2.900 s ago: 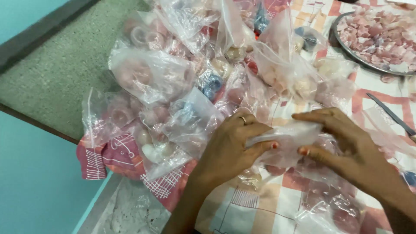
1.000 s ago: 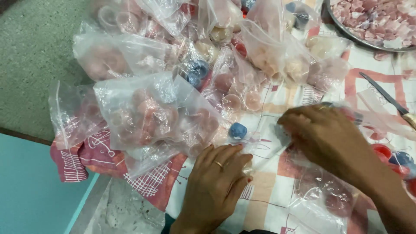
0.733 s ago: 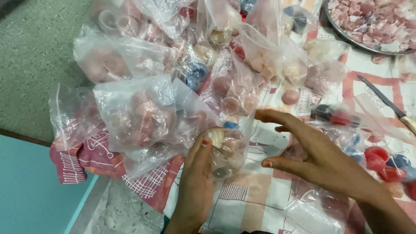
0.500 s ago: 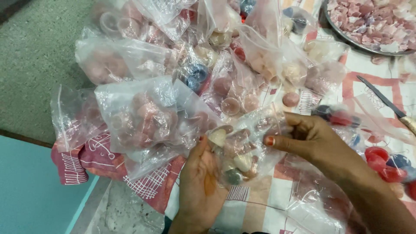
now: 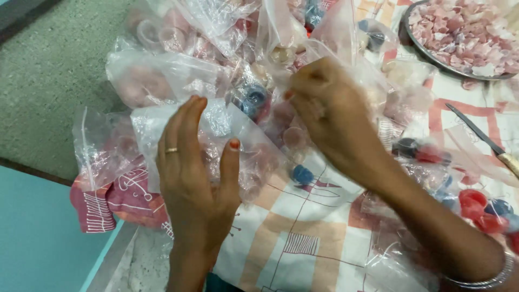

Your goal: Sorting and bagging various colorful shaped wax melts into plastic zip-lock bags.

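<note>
Nearest, the left hand (image 5: 195, 178) spreads open, fingers and thumb flat against one clear bag (image 5: 216, 135) of pinkish lids lying on the patterned cloth (image 5: 292, 238) at the worktop's near edge. Beside it the right hand (image 5: 330, 116) pinches a second bag (image 5: 324, 48) at its top, lifting it over the pile. One blue cap (image 5: 303, 174) lies loose between them. Further right, one knife (image 5: 481, 138); beyond, one metal plate (image 5: 459, 32) of pink pieces. Half a second ago both hands cupped a small bag together low down; now they have parted and moved up.
</note>
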